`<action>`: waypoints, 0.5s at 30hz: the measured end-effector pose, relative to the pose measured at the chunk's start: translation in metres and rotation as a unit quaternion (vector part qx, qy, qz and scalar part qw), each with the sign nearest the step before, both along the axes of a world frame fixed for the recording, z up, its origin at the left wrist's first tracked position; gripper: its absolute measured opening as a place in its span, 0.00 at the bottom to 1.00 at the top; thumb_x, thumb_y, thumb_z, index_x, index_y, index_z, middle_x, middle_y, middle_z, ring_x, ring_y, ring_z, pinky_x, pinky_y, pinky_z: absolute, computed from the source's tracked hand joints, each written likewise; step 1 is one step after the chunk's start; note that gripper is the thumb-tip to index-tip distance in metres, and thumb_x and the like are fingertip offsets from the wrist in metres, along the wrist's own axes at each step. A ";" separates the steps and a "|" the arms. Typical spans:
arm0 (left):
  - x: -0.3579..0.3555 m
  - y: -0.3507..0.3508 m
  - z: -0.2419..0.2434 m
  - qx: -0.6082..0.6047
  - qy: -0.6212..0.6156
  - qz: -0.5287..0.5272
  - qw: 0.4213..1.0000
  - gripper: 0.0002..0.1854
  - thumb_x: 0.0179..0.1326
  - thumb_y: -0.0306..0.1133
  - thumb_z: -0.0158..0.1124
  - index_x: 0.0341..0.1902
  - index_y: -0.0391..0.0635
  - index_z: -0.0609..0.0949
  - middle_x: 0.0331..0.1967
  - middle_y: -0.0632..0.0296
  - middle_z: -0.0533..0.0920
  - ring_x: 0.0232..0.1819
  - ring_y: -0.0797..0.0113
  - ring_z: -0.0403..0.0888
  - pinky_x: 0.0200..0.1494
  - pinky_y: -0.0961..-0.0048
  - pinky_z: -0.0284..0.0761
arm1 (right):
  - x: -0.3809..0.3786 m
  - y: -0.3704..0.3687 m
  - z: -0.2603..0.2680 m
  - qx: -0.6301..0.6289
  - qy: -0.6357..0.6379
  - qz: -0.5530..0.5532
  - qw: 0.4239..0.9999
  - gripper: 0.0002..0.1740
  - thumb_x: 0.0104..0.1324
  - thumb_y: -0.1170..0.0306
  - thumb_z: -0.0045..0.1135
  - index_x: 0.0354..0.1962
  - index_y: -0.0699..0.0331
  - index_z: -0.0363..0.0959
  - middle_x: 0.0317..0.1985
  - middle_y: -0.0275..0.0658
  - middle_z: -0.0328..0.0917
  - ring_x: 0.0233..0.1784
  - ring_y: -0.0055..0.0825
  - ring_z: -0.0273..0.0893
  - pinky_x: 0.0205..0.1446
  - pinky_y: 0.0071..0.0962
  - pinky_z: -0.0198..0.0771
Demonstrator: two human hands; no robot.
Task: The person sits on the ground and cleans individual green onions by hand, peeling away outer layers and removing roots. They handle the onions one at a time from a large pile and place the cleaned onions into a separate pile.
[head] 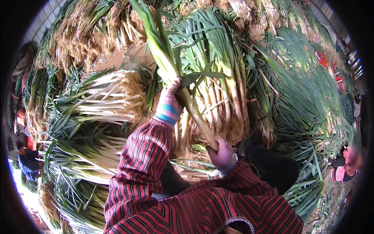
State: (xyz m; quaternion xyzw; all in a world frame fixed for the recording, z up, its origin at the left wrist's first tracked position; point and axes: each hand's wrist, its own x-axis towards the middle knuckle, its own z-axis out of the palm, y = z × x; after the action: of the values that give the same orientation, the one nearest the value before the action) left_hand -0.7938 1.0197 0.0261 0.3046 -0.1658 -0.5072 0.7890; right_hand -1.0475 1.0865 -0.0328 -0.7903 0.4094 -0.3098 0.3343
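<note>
My left hand (171, 101), in a pale knit glove with blue bands, grips a large green onion (195, 112) around the middle, just below where its green leaves spread upward. Near its lower end, my right hand (222, 155) in a pinkish glove is closed around the same stalk. Under and behind the held stalk lies a pile of green onions (230, 84), leaves away from me and roots towards me. To the left, a cleaner-looking white-stemmed pile (102, 96) lies sideways with its roots pointing right.
Green onion bundles with bushy roots (84, 35) stand at the back left. More leafy piles (304, 96) fill the right side, and others (84, 158) lie at the lower left. A person in pink (344, 166) is at the far right, another in blue (28, 162) at the far left.
</note>
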 end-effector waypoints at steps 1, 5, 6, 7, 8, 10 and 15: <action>0.000 0.005 0.002 0.003 -0.025 0.026 0.999 0.17 0.63 0.41 0.63 0.50 0.44 0.76 0.43 0.60 0.78 0.43 0.63 0.76 0.50 0.61 0.75 | 0.004 0.000 0.002 0.030 -0.047 0.021 0.998 0.22 0.55 0.73 0.66 0.47 0.67 0.70 0.38 0.46 0.79 0.37 0.32 0.80 0.40 0.32 0.74; 0.010 0.013 0.005 -0.033 -0.011 0.012 0.999 0.13 0.63 0.35 0.64 0.48 0.46 0.77 0.40 0.65 0.79 0.46 0.65 0.76 0.55 0.64 0.73 | 0.052 -0.053 0.009 0.270 -0.222 0.073 0.934 0.18 0.61 0.72 0.62 0.47 0.70 0.74 0.40 0.38 0.80 0.42 0.26 0.77 0.49 0.27 0.72; 0.016 0.016 -0.006 -0.044 -0.015 0.000 0.999 0.14 0.62 0.34 0.64 0.49 0.46 0.77 0.41 0.65 0.79 0.47 0.66 0.76 0.57 0.65 0.72 | 0.076 -0.063 0.024 0.332 -0.293 0.075 0.894 0.15 0.63 0.72 0.60 0.46 0.70 0.76 0.40 0.37 0.80 0.42 0.24 0.77 0.50 0.25 0.72; 0.021 0.019 -0.016 -0.056 -0.017 -0.011 0.998 0.14 0.62 0.33 0.65 0.50 0.46 0.77 0.42 0.66 0.79 0.49 0.67 0.75 0.60 0.66 0.70 | 0.103 -0.069 0.040 0.390 -0.359 0.075 0.845 0.12 0.65 0.72 0.58 0.44 0.70 0.77 0.39 0.36 0.80 0.42 0.23 0.76 0.50 0.23 0.71; 0.020 0.022 -0.013 -0.062 -0.007 -0.010 0.998 0.13 0.59 0.29 0.66 0.47 0.44 0.77 0.40 0.66 0.79 0.46 0.69 0.76 0.57 0.68 0.71 | 0.122 -0.080 0.038 0.381 -0.382 0.073 0.839 0.12 0.66 0.71 0.57 0.44 0.70 0.77 0.39 0.35 0.80 0.42 0.22 0.76 0.50 0.22 0.70; 0.014 0.024 -0.002 -0.070 0.019 -0.012 0.997 0.14 0.56 0.25 0.67 0.46 0.42 0.77 0.38 0.65 0.79 0.42 0.71 0.77 0.53 0.71 0.72 | 0.145 -0.088 0.041 0.379 -0.443 0.059 0.810 0.11 0.67 0.71 0.56 0.43 0.70 0.77 0.38 0.35 0.80 0.41 0.21 0.75 0.51 0.19 0.69; 0.007 0.025 -0.003 -0.029 -0.073 -0.064 0.995 0.21 0.57 0.16 0.63 0.54 0.39 0.72 0.40 0.60 0.81 0.39 0.68 0.79 0.49 0.71 0.77 | 0.148 -0.100 0.014 0.494 -0.588 -0.019 0.641 0.10 0.72 0.67 0.50 0.44 0.64 0.74 0.37 0.38 0.78 0.39 0.27 0.76 0.47 0.28 0.73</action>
State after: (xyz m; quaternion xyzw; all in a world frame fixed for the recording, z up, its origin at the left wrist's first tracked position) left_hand -0.7863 1.0446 0.0228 0.3068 -0.2563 -0.5278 0.7494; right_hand -0.8995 0.9861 -0.0183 -0.1514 0.2337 -0.4674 0.8390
